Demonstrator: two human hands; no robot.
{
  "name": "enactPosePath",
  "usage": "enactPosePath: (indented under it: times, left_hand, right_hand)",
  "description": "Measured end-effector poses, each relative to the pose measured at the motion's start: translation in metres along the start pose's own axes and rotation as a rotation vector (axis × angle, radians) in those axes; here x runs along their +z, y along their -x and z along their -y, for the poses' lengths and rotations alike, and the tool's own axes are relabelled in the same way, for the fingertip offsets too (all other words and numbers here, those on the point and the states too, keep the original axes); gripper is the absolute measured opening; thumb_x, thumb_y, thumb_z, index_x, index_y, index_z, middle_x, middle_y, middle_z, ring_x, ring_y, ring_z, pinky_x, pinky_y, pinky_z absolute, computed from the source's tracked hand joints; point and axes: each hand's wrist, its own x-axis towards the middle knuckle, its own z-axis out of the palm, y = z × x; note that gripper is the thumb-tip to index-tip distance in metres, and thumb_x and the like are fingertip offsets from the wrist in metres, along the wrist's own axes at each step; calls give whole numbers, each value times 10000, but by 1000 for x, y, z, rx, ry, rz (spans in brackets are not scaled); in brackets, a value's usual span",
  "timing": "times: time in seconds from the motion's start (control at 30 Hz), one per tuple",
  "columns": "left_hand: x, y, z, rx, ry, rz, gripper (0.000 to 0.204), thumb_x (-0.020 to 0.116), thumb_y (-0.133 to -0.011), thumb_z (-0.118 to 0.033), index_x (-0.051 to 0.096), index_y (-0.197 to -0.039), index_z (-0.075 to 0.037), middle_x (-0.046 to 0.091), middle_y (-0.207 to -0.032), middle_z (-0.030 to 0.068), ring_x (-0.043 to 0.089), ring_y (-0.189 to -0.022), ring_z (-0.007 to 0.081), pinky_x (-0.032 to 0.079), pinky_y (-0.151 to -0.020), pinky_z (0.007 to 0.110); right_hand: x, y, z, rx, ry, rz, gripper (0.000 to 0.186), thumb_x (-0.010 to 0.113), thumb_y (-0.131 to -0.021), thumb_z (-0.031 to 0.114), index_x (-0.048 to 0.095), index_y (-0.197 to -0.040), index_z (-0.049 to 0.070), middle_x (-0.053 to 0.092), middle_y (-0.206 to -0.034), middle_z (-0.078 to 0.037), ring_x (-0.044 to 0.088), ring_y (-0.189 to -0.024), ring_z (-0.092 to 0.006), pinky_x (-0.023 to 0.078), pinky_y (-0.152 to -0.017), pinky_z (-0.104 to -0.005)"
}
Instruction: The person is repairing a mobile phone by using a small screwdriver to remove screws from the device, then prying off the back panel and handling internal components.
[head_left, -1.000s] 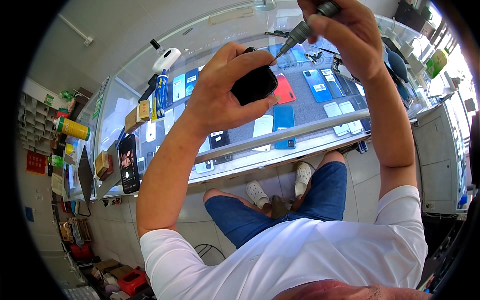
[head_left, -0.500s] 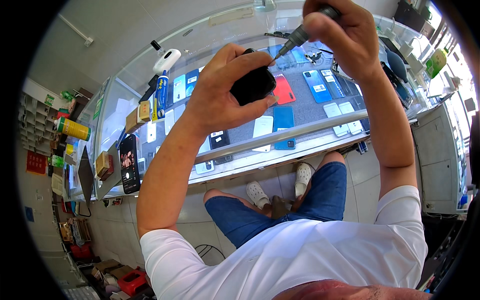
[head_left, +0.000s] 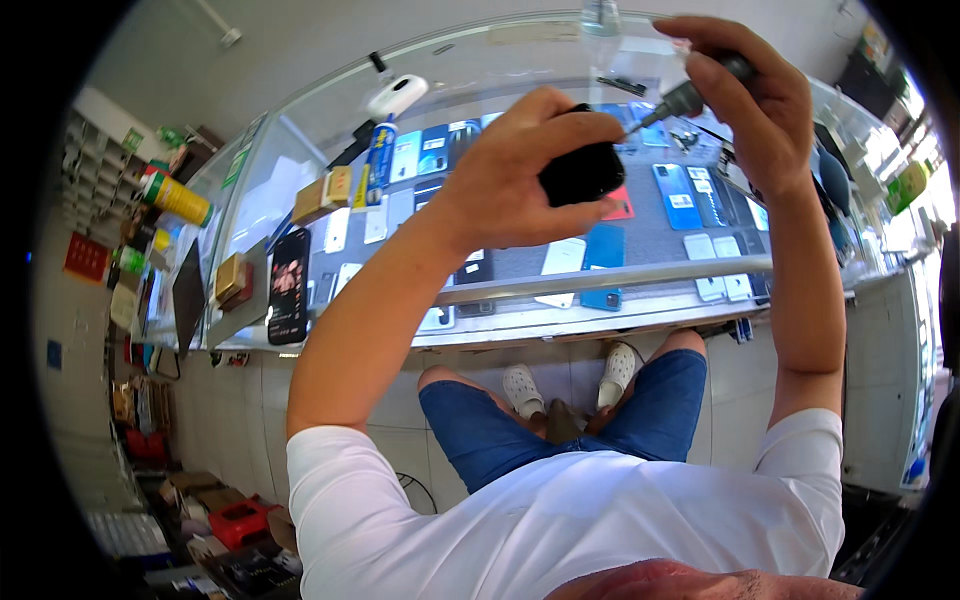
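Note:
My left hand (head_left: 512, 178) is closed around a black phone (head_left: 582, 176), thumb on its near edge and fingers on the far one. The phone is raised above the glass display counter (head_left: 640, 330), its dark face toward me. My right hand (head_left: 768, 125) grips a dark grey screwdriver (head_left: 684, 101) by the handle. The thin shaft slants down to the left, and its tip is at the phone's upper right edge, beside my left fingertips. Whether the tip touches a screw is too small to make out.
Phones lie in rows inside the counter, among them a blue phone (head_left: 680, 198). Another phone with a lit screen (head_left: 288, 288) lies at the left, near small boxes (head_left: 322, 195) and a blue tube (head_left: 381, 160). A white bottle (head_left: 398, 96) is farther back. A metal rail (head_left: 600, 280) crosses the front.
The view has shifted, so the counter sits differently in it. Both hands still hold the phone and screwdriver together; the right-hand fingers have spread more around the handle's end.

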Motion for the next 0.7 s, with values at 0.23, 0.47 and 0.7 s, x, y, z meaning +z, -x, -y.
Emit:
enactPosePath:
  times: [0.23, 0.47, 0.7]
  left_hand:
    - [1, 5, 1, -44, 26, -9, 585, 897, -727, -226, 713, -1276, -145, 634, -1064, 115, 648, -969, 273, 550, -828, 365]
    - [2, 6, -1, -68, 15, 4, 562, 881, -742, -234, 718, -1276, -169, 615, -1111, 124, 652, -1016, 284, 563, -850, 369]
    - [-1, 2, -4, -72, -87, 35, 555, 861, -731, -193, 725, -1268, -215, 605, -1140, 129, 660, -1021, 325, 584, -866, 408]
  right_hand:
    - [10, -6, 6, -82, -7, -32, 333, 630, -1054, 201, 723, -1345, 69, 588, -845, -2, 561, -682, -67, 474, -626, -192]
    - [15, 1, 1, 119, 73, -105, 325, 670, -1048, 267, 754, -1285, 62, 555, -759, 6, 542, -596, -68, 475, -562, -213]
    - [7, -1, -13, 183, -137, -228, 350, 701, -1038, 287, 755, -1277, 37, 565, -688, 10, 543, -586, -50, 451, -531, -216]
